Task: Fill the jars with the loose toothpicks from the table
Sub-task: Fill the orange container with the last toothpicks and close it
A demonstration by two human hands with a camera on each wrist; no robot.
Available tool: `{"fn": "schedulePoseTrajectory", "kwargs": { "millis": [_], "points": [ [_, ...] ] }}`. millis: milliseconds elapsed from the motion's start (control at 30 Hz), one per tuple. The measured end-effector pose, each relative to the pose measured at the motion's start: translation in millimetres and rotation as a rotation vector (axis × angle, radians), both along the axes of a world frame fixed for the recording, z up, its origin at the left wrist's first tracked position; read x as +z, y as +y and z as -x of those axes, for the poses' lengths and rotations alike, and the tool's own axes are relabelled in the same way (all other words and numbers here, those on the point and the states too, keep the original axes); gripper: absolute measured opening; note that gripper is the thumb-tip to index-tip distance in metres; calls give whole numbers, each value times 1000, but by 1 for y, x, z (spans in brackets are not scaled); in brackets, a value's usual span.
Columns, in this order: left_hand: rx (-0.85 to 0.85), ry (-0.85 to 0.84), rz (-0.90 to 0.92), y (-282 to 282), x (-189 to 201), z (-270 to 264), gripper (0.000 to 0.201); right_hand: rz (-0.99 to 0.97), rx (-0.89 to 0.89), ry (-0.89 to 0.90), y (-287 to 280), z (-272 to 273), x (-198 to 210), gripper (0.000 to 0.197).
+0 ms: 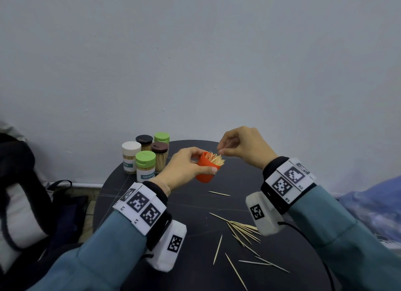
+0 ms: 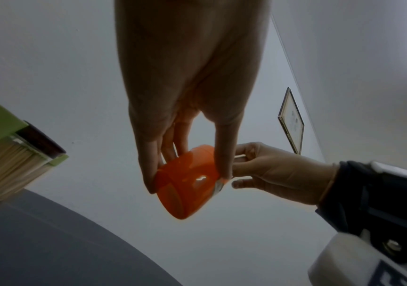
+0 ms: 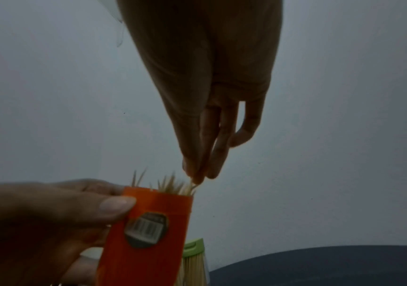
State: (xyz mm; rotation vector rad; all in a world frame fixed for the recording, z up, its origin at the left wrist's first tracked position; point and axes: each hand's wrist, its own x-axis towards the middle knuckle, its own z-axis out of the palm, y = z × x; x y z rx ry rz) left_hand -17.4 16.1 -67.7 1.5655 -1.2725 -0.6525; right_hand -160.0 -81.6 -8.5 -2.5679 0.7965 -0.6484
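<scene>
My left hand [image 1: 206,163] grips an orange jar [image 1: 204,172] above the round black table [image 1: 130,195], tilted with its mouth toward the right. Toothpicks [image 1: 217,159] bristle out of the mouth. My right hand [image 1: 220,151] hovers at the jar's rim, its thumb and fingers pinching the ends of a few toothpicks [image 3: 192,181] that go into the jar. In the right wrist view the orange jar [image 3: 148,232] shows a barcode sticker. The left wrist view shows the jar's [image 2: 187,193] base. Several loose toothpicks [image 1: 243,230] lie scattered on the table near me.
Several lidded jars [image 1: 145,160] full of toothpicks stand at the table's back left edge, with green, black, white and brown lids. A dark bag [image 1: 21,193] sits left of the table and blue cloth [image 1: 373,206] to the right. A plain wall rises behind.
</scene>
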Motion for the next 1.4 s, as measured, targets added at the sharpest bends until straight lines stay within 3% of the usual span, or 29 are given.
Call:
{"fn": "schedulePoseTrajectory", "kwargs": {
  "millis": [167, 267, 400, 500, 933, 1133, 1400],
  "points": [
    [7, 35, 28, -1, 0, -1, 60, 53, -18, -113, 1, 6, -3, 1],
    [11, 45, 48, -2, -1, -1, 59, -13, -72, -134, -3, 7, -4, 10],
    [17, 64, 83, -2, -3, -3, 57, -318, 31, -13, -2, 12, -7, 38],
    [6, 39, 104, -3, -3, -5, 53, -209, 116, 79, 0, 15, -11, 46],
    [9, -92, 83, -7, -9, -10, 58, -71, 121, -110, 2, 11, -33, 9],
    [-33, -114, 60, -7, -9, -8, 58, -73, 85, -213, 0, 8, -34, 6],
    [-8, -73, 94, -7, -9, -10, 57, -87, 134, -173, 0, 13, -32, 7]
  ]
}}
